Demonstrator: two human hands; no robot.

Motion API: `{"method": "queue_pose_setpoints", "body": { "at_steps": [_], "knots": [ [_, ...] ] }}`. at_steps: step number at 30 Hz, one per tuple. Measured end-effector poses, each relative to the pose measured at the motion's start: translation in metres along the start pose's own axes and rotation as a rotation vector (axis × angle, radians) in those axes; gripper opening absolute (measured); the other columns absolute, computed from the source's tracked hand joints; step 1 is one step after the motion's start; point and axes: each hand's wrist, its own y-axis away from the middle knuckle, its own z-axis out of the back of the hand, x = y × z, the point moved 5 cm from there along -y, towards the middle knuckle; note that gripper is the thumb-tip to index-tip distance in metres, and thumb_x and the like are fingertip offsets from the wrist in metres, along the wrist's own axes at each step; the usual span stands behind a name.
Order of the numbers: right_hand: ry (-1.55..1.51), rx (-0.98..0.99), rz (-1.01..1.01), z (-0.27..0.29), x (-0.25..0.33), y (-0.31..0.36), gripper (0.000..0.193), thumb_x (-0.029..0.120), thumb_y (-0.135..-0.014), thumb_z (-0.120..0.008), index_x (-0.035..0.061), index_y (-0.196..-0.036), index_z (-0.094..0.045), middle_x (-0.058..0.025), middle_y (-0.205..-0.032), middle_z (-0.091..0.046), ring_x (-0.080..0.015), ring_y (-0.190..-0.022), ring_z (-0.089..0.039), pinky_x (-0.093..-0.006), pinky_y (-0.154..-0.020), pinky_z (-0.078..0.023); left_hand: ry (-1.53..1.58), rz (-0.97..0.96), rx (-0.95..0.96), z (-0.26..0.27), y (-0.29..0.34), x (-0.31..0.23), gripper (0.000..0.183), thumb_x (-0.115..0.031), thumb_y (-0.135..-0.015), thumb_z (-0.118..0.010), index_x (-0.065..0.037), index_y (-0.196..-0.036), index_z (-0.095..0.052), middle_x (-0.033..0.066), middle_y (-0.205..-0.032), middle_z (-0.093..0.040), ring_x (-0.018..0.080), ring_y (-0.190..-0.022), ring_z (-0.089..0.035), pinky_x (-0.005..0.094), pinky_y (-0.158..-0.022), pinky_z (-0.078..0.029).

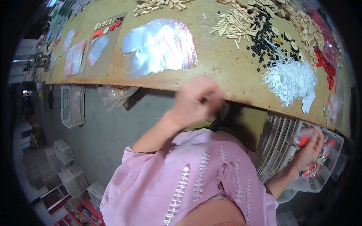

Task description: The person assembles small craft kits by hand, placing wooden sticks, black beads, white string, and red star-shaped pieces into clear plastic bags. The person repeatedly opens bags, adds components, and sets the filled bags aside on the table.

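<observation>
My right hand is over the white plastic basket at the lower right, its fingers closed on a small clear bag with a red piece inside. Filled bags with red and pale parts lie in that basket. At the table's front edge my left hand is bent inward in front of my body. Motion smears its fingers, so whether they hold anything does not show. Nearest to it on the tabletop is a wide pile of clear zip bags.
A heap of white string lies at the right, beside black rings, wooden sticks and red pieces. At the left sits a board with sample parts. White crates stand on the floor.
</observation>
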Motion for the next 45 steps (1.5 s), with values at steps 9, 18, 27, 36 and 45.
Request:
{"method": "queue_pose_setpoints", "body": {
  "at_steps": [9, 18, 27, 36, 45],
  "knots": [
    [1.173, -0.304, 0.412, 0.169, 0.018, -0.063, 0.032, 0.018, -0.107, -0.056, 0.0015, -0.132, -0.066, -0.0146, -0.133, -0.066, -0.0282, -0.123, -0.063, -0.0374, -0.106, -0.048, -0.775, 0.346, -0.436, 0.159, 0.030, 0.087, 0.022, -0.021, -0.087, -0.079, -0.003, -0.086, -0.067, 0.0100, -0.083, -0.065, 0.0277, -0.080, -0.059, 0.0429, -0.075, -0.048],
    [0.063, 0.461, 0.038, -0.146, 0.029, 0.026, 0.016, 0.005, -0.105, -0.057, -0.0012, -0.112, -0.070, -0.0069, -0.103, -0.072, -0.0112, -0.092, -0.066, -0.0254, -0.082, -0.053, -0.554, 0.244, -0.599, 0.150, 0.035, 0.080, 0.010, -0.008, -0.090, -0.075, 0.000, -0.089, -0.068, 0.0070, -0.082, -0.064, 0.0199, -0.075, -0.059, 0.0331, -0.070, -0.048],
    [-0.420, 1.083, -0.353, -0.254, 0.074, 0.076, 0.015, 0.014, -0.102, -0.067, -0.0004, -0.100, -0.070, -0.0031, -0.084, -0.072, -0.0068, -0.067, -0.067, -0.0204, -0.057, -0.051, -0.605, -0.427, -0.261, 0.033, 0.004, -0.033, 0.021, -0.006, -0.071, -0.086, -0.010, -0.083, -0.069, 0.0030, -0.080, -0.062, 0.0234, -0.074, -0.057, 0.0371, -0.069, -0.041],
    [-0.476, 1.033, -0.347, -0.230, 0.049, 0.072, 0.016, 0.015, -0.101, -0.068, 0.0014, -0.092, -0.069, -0.0029, -0.076, -0.069, -0.0056, -0.059, -0.062, -0.0195, -0.050, -0.047, -0.056, -0.059, -0.169, 0.002, -0.016, -0.009, 0.018, 0.001, -0.076, -0.082, -0.004, -0.088, -0.070, 0.0059, -0.082, -0.066, 0.0195, -0.071, -0.061, 0.0329, -0.065, -0.049],
    [-0.329, 0.812, -0.187, -0.224, 0.053, 0.061, 0.019, 0.012, -0.099, -0.071, 0.0010, -0.084, -0.066, -0.0016, -0.067, -0.066, -0.0043, -0.053, -0.058, -0.0214, -0.046, -0.045, -0.167, -0.059, 0.035, -0.028, -0.024, -0.026, 0.003, 0.001, -0.090, -0.070, 0.002, -0.088, -0.073, 0.0064, -0.072, -0.067, 0.0077, -0.065, -0.062, 0.0235, -0.058, -0.047]
  ]
}}
